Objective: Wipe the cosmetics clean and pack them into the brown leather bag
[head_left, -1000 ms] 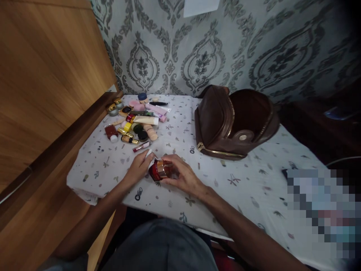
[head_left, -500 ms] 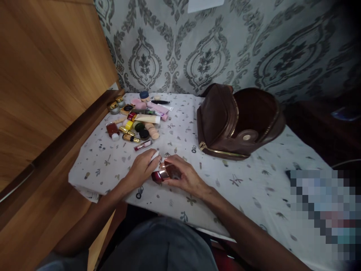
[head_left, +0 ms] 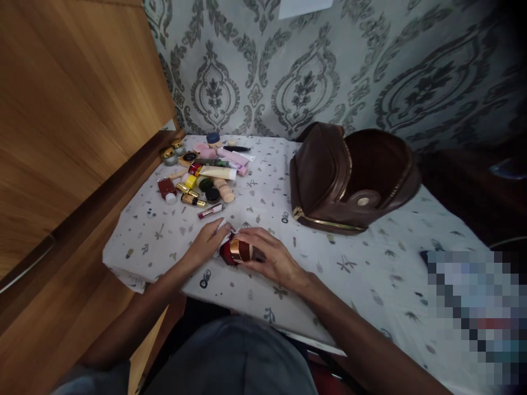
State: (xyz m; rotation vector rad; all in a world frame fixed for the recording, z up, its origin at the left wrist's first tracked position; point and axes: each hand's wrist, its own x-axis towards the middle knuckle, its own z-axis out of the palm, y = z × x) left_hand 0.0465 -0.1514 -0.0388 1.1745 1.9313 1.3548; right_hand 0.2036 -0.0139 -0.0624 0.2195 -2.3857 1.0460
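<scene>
Jar point(head_left: 226, 252) near, brown bag point(head_left: 317, 173) right
Right hand point(head_left: 276, 258) grips the jar; left hand point(head_left: 205, 244) pinches white wipe point(head_left: 223, 232) against it.

A brown bag point(head_left: 319, 175) gapes open before a patterned wall point(head_left: 255, 66), wooden panel point(head_left: 78, 82) leftward

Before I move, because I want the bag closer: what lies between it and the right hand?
In the head view, just patterned tablecloth shows between the right hand and the brown bag.

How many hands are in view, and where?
2: the left hand, with something white, beside the red container; the right hand, holding that container. None seem hidden.
</scene>
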